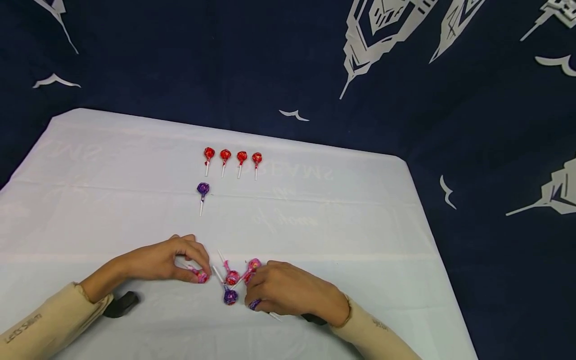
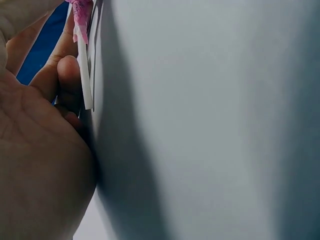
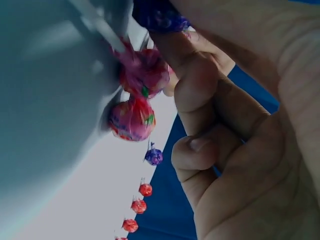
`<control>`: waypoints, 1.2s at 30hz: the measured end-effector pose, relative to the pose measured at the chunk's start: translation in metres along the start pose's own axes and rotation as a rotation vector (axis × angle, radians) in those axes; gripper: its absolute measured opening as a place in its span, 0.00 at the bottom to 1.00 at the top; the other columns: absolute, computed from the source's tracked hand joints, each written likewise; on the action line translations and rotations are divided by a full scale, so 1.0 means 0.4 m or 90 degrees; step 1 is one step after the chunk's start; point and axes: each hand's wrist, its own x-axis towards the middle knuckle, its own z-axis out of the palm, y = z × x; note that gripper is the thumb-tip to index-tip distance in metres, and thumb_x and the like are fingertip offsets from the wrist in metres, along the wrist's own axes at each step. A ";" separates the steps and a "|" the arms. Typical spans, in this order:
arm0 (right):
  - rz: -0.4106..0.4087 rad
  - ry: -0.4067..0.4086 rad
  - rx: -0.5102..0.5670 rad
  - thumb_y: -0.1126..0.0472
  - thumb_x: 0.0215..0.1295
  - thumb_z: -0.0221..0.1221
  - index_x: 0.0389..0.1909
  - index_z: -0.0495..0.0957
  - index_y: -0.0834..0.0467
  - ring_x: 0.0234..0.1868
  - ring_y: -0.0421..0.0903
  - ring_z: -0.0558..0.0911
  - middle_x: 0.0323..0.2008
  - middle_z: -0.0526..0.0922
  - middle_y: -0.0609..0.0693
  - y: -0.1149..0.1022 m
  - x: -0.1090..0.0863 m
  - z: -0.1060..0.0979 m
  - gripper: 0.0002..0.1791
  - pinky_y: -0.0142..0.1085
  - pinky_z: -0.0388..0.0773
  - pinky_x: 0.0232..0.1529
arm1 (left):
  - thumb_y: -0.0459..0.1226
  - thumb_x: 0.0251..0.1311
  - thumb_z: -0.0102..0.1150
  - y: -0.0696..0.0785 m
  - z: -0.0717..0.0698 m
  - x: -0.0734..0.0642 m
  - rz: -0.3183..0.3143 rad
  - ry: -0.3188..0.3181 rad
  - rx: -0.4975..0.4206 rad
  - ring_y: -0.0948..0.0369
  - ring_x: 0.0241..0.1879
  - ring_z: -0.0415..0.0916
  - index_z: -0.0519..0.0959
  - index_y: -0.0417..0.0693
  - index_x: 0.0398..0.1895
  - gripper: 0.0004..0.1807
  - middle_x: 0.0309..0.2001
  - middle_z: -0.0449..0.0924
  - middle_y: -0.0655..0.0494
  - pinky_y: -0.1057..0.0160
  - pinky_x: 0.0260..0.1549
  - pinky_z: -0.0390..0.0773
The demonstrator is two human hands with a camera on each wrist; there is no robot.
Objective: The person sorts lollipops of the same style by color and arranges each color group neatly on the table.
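Note:
My left hand (image 1: 180,257) pinches a pink lollipop (image 1: 201,276) low over the table; its white stick (image 2: 85,75) points back toward the palm in the left wrist view. My right hand (image 1: 292,290) holds a purple lollipop (image 3: 160,17) between thumb and fingers, its wrapper partly covered by them. Between the hands lies a loose cluster: a pink lollipop (image 1: 232,278), a purple lollipop (image 1: 230,297) and another pink lollipop (image 1: 254,263) beside the right fingers. Part of the cluster is hidden behind the right hand.
Farther back on the white-covered table (image 1: 360,240), several red lollipops (image 1: 225,155) stand in a row, sticks toward me. Below the row's left end lies a single purple lollipop (image 1: 203,189). A dark blue cloth (image 1: 225,60) with white prints hangs behind the table.

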 end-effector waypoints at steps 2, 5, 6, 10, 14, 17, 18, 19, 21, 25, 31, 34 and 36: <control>0.001 0.011 0.047 0.54 0.61 0.70 0.40 0.88 0.46 0.49 0.32 0.80 0.41 0.86 0.35 0.011 0.001 -0.003 0.07 0.23 0.71 0.53 | 0.48 0.58 0.70 0.000 0.000 0.001 -0.001 0.001 0.000 0.66 0.42 0.68 0.87 0.67 0.45 0.11 0.47 0.84 0.73 0.60 0.42 0.62; 0.006 0.038 0.129 0.56 0.62 0.70 0.40 0.87 0.48 0.49 0.32 0.81 0.41 0.87 0.36 0.032 0.007 -0.010 0.07 0.21 0.70 0.54 | 0.47 0.58 0.70 -0.001 0.001 0.001 -0.009 0.002 -0.004 0.66 0.42 0.68 0.87 0.68 0.45 0.11 0.47 0.84 0.73 0.60 0.42 0.61; 0.009 0.047 0.157 0.57 0.62 0.69 0.41 0.87 0.49 0.49 0.32 0.81 0.41 0.87 0.37 0.039 0.009 -0.012 0.06 0.21 0.71 0.55 | 0.47 0.58 0.70 -0.001 0.001 0.001 -0.011 0.003 -0.004 0.66 0.42 0.68 0.87 0.68 0.45 0.11 0.46 0.84 0.73 0.60 0.42 0.61; 0.024 0.074 0.224 0.57 0.64 0.68 0.42 0.87 0.50 0.49 0.32 0.81 0.42 0.88 0.38 0.068 0.017 -0.019 0.07 0.23 0.72 0.55 | 0.47 0.57 0.71 -0.002 0.004 0.000 -0.015 0.006 -0.007 0.66 0.42 0.68 0.87 0.68 0.44 0.11 0.46 0.84 0.73 0.62 0.42 0.61; 0.038 0.107 0.263 0.58 0.65 0.67 0.43 0.87 0.52 0.45 0.34 0.81 0.43 0.87 0.40 0.100 0.028 -0.024 0.08 0.23 0.74 0.50 | 0.47 0.57 0.71 -0.002 0.005 0.000 -0.003 0.010 -0.010 0.66 0.41 0.68 0.87 0.67 0.44 0.11 0.46 0.85 0.73 0.64 0.42 0.62; 0.063 0.143 0.287 0.58 0.64 0.68 0.43 0.86 0.52 0.41 0.35 0.80 0.43 0.87 0.41 0.125 0.041 -0.030 0.08 0.24 0.75 0.43 | 0.47 0.58 0.70 -0.002 0.004 0.000 0.005 0.013 -0.005 0.66 0.41 0.68 0.87 0.67 0.44 0.11 0.46 0.84 0.73 0.64 0.41 0.62; 0.074 0.153 0.293 0.58 0.64 0.68 0.44 0.86 0.52 0.40 0.35 0.80 0.43 0.87 0.41 0.134 0.046 -0.031 0.09 0.24 0.75 0.41 | 0.47 0.58 0.70 -0.002 0.004 0.000 0.003 0.013 -0.004 0.66 0.41 0.68 0.87 0.67 0.44 0.11 0.46 0.84 0.73 0.64 0.42 0.62; 0.091 0.165 0.301 0.58 0.63 0.69 0.43 0.87 0.52 0.38 0.35 0.79 0.43 0.87 0.41 0.143 0.052 -0.032 0.09 0.25 0.75 0.39 | 0.47 0.58 0.70 -0.002 0.003 0.000 0.002 0.013 -0.004 0.65 0.41 0.68 0.87 0.67 0.44 0.11 0.46 0.84 0.73 0.64 0.42 0.62; 0.133 0.186 0.302 0.58 0.62 0.70 0.43 0.87 0.51 0.33 0.34 0.76 0.41 0.87 0.40 0.164 0.064 -0.034 0.09 0.27 0.74 0.35 | 0.47 0.58 0.70 -0.002 0.002 0.001 -0.003 0.011 -0.003 0.66 0.41 0.68 0.87 0.68 0.44 0.11 0.46 0.84 0.73 0.63 0.42 0.62; 0.211 0.230 0.301 0.58 0.60 0.71 0.43 0.87 0.50 0.26 0.35 0.71 0.33 0.85 0.39 0.212 0.094 -0.030 0.10 0.29 0.69 0.30 | 0.47 0.58 0.70 -0.001 -0.003 0.000 -0.008 0.006 -0.004 0.65 0.40 0.68 0.87 0.67 0.45 0.11 0.46 0.84 0.73 0.61 0.42 0.61; 0.271 0.275 0.305 0.55 0.60 0.71 0.42 0.88 0.50 0.22 0.38 0.67 0.19 0.75 0.46 0.272 0.139 -0.022 0.10 0.30 0.63 0.26 | 0.47 0.58 0.70 -0.004 -0.005 0.003 -0.004 0.004 -0.007 0.65 0.40 0.67 0.87 0.67 0.45 0.11 0.46 0.84 0.73 0.60 0.42 0.61; 0.287 0.288 0.303 0.55 0.61 0.71 0.42 0.88 0.51 0.21 0.38 0.67 0.19 0.74 0.46 0.290 0.160 -0.019 0.10 0.30 0.63 0.25 | 0.47 0.58 0.70 -0.006 -0.003 0.002 -0.001 0.006 -0.010 0.65 0.40 0.67 0.87 0.67 0.45 0.11 0.46 0.84 0.73 0.61 0.42 0.61; 0.298 0.294 0.297 0.55 0.61 0.71 0.42 0.88 0.51 0.21 0.38 0.68 0.19 0.75 0.46 0.298 0.171 -0.016 0.10 0.30 0.64 0.26 | 0.47 0.58 0.70 -0.006 0.000 0.001 -0.002 0.005 -0.014 0.65 0.40 0.67 0.87 0.67 0.45 0.11 0.46 0.84 0.72 0.61 0.42 0.60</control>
